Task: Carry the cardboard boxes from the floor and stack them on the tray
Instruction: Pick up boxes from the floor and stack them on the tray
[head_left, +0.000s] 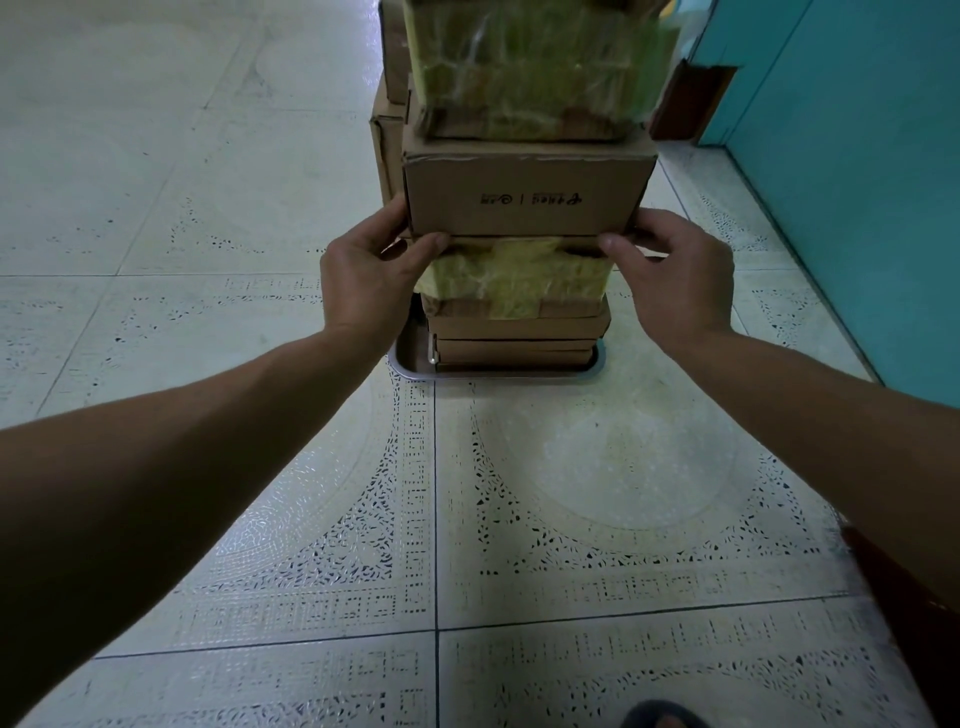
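Observation:
A tall stack of cardboard boxes rises from a metal tray (410, 366) on the tiled floor. In the middle of the stack is a plain brown box (524, 195) with dark print on its front. My left hand (363, 275) grips its lower left corner and my right hand (675, 270) grips its lower right corner, thumbs on the front bottom edge. Under it lies a box wrapped in yellow tape (514, 283), with flatter boxes (514, 345) below. A tape-wrapped box (530, 88) sits on top and runs past the frame's upper edge.
A teal wall (852, 171) stands close on the right, with a dark brown skirting piece (691, 104) behind the stack. More brown boxes (387, 130) stand stacked behind on the left. A sandalled foot (660, 717) shows at the bottom edge. Pale patterned tiles spread left and front.

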